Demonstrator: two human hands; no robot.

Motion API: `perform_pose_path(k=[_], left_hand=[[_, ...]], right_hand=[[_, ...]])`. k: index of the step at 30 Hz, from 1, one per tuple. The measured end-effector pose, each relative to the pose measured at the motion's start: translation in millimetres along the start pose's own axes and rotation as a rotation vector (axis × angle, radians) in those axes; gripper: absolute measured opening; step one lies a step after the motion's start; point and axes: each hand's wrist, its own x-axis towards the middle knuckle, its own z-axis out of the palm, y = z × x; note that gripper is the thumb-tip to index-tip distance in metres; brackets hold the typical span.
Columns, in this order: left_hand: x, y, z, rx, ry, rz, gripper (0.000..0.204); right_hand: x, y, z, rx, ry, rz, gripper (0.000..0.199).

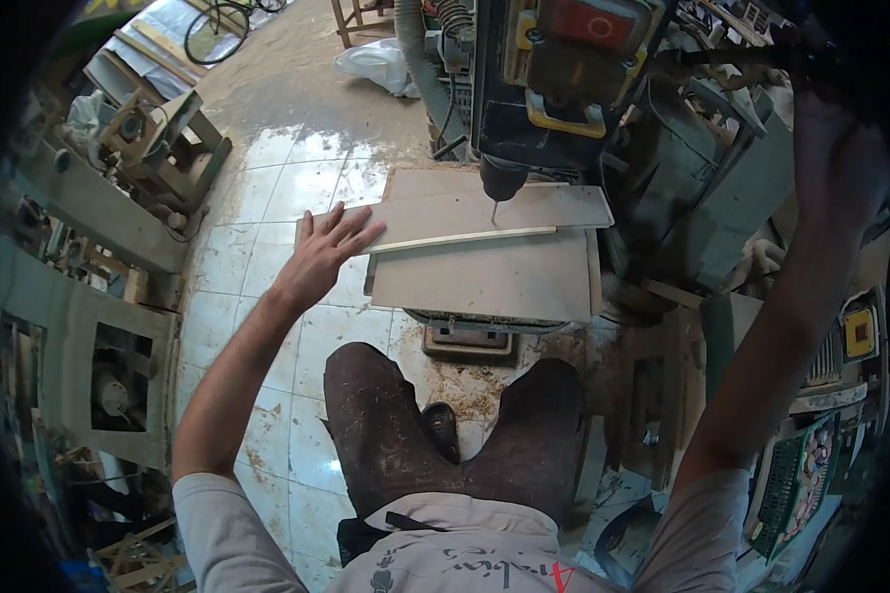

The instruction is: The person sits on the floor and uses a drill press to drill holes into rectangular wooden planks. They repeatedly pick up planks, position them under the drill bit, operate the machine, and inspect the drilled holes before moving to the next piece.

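Your left hand (pixel 332 237) lies fingers spread on the long board (pixel 430 216), left of the drill bit (pixel 494 211); board runs beneath the bit. Right hand (pixel 833 138), right of the bit: too dark, can't tell grip. If the bit catches, your board could swing; no clamp visible, one-sided hold.

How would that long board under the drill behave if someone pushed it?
The long board would probably slide rather than roll, being flat and lying on a wider panel. It looks fairly stiff, as its overhanging left end shows no obvious sag. That end might dip under a hard push from the left hand.
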Motion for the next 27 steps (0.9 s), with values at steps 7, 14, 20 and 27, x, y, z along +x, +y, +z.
perform_pose_path(k=[7, 14, 20, 27], left_hand=[[0.1, -0.2, -0.5, 0.005, -0.005, 0.005, 0.08], [4.1, 5.9, -8.1, 0.032, -0.051, -0.012, 0.075], [4.1, 1.4, -0.7, 0.019, -0.013, 0.007, 0.078], [1.7, 1.9, -4.8, 0.048, -0.047, -0.007, 0.071]], right_hand=[[-19.4, -8.3, -1.0, 0.143, -0.066, 0.048, 0.043], [-80.8, 5.1, -49.7, 0.372, -0.203, -0.037, 0.036], [-124.1, 17.9, -26.9, 0.354, -0.014, -0.094, 0.029], [-183.9, 52.3, -15.7, 0.378, 0.246, -0.133, 0.023]])
